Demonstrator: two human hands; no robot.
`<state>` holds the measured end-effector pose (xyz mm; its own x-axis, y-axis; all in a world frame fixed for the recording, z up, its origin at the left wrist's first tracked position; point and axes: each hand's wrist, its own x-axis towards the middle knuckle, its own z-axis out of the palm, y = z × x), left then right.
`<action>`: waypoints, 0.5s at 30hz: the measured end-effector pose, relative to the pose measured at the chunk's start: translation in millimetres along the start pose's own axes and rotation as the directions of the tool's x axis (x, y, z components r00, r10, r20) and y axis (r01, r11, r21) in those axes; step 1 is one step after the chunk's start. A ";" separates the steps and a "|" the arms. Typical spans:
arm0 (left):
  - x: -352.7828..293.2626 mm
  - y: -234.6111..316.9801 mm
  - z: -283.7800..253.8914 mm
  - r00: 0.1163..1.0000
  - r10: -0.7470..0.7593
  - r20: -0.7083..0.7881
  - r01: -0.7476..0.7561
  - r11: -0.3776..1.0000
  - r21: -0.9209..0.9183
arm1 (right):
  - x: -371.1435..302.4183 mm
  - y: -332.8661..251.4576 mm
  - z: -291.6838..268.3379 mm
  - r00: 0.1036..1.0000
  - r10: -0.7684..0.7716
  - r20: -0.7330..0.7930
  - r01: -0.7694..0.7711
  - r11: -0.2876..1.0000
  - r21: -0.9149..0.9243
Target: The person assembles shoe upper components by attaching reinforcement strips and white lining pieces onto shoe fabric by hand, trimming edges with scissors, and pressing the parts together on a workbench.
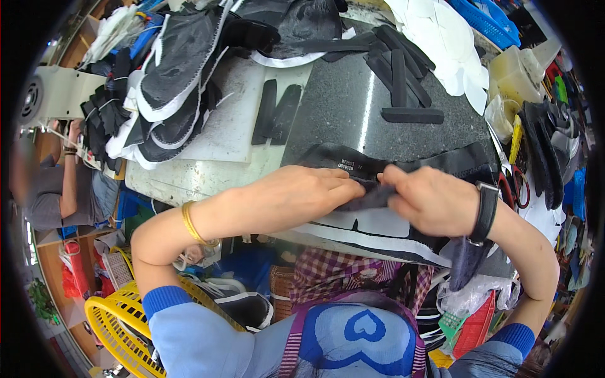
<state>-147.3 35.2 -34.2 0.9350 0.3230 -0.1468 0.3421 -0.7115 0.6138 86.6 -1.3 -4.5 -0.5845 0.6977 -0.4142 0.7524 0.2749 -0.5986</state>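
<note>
My left hand [296, 192] and my right hand [428, 198] meet over a black shoe-upper piece [460, 160] with a white lining, lying at the near edge of the dark grey work slab [353, 107]. Both hands pinch a narrow black strip [373, 196] at the piece's middle, fingertips almost touching. A gold bangle circles my left wrist and a black watch my right wrist. The part of the piece under my hands is hidden.
Loose black strips [403, 82] lie on the slab's far side; two more [276, 113] rest on a white board. A heap of black-and-white uppers [170, 82] is at the far left, white cut pieces [454, 44] far right. Scissors [513, 186] right. Yellow basket [116, 327] below left. Another person [57, 189] sits left.
</note>
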 end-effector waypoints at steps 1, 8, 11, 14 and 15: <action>-0.6 -5.5 -0.6 0.993 0.114 0.018 -0.115 0.986 0.117 | -3.8 1.4 2.6 0.999 -0.040 0.034 0.041 0.999 -0.025; -1.3 26.1 20.7 0.978 0.202 0.057 -0.186 0.711 0.679 | -22.8 -10.9 18.5 0.992 -0.075 0.099 0.109 0.906 -0.410; 2.9 31.8 23.5 0.944 0.246 0.219 -0.316 0.485 0.815 | -26.4 10.4 18.3 0.975 -0.203 0.091 0.222 0.909 -0.353; 11.7 34.2 -0.2 0.868 0.333 0.369 -0.476 0.340 0.811 | -52.2 11.4 -5.1 0.983 -0.050 0.175 0.134 0.850 -0.510; 13.6 37.5 -6.9 0.852 0.306 0.426 -0.514 0.328 0.793 | -56.8 12.9 -8.5 0.978 0.037 0.205 0.084 0.830 -0.552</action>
<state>-122.4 17.1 -7.8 0.9407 -0.2083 -0.2676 -0.2942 -0.8939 -0.3384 132.0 -31.7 17.1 -0.6059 0.5569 -0.5681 0.7428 0.6517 -0.1534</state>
